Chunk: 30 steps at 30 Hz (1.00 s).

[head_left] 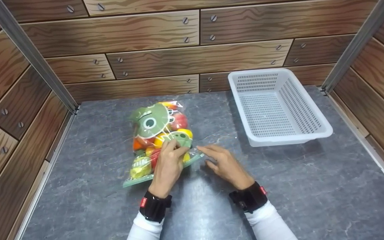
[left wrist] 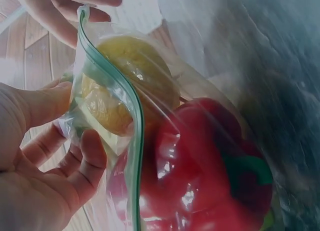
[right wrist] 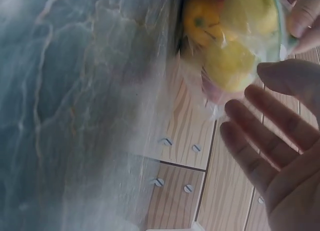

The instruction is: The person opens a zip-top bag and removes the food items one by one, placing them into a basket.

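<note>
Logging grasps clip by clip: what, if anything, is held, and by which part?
The left hand pinches the clear bag by the film beside its green seal. The right hand, near the bag's corner, appears to hold nothing.

Head cam: above, forward-down, widest; bag (head_left: 155, 131) at 8 o'clock, white basket (head_left: 267, 115) at 3. Left wrist: sideways close-up past left hand (left wrist: 47, 166) at 8, tabletop (left wrist: 280, 56) toward 3. Right wrist: close, sideways, right hand (right wrist: 285, 151) at 4, tabletop toward 9. All share bag.
</note>
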### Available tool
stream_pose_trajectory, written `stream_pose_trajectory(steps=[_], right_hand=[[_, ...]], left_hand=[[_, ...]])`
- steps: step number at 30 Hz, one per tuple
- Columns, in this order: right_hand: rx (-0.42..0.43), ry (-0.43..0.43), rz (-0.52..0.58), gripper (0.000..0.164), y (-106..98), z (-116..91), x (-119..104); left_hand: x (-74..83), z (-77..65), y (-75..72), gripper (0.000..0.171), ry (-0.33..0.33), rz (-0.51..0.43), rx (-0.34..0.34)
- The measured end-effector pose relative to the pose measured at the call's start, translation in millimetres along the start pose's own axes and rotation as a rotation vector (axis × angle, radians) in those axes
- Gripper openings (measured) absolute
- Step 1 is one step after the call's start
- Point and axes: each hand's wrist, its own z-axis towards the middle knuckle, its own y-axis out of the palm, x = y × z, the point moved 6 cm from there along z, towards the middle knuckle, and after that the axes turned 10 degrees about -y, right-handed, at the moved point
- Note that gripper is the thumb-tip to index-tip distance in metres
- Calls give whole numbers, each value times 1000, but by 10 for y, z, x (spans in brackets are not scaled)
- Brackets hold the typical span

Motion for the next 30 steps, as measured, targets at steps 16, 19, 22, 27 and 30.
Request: stream_pose_trajectory(steps=[16,19,22,27,30], right_hand=[[194,-78,3,25,-136,26,-5],[217,-47,-7,18,-163,20,10],[241,-24,-24,13,-191,11,20],[304,-42,-44,13,-285,13,13],[326,-60,-40,14,-355,26,-13]], left_hand=[[135,-22,91,35,-12,-77,-64],[185,-45,137,40,-3,-70,-95],[223,-68,199,47,44,-59,-108],[229,-93,282,54,130,-1,-88],[190,-112,318,63,124,30,-126]])
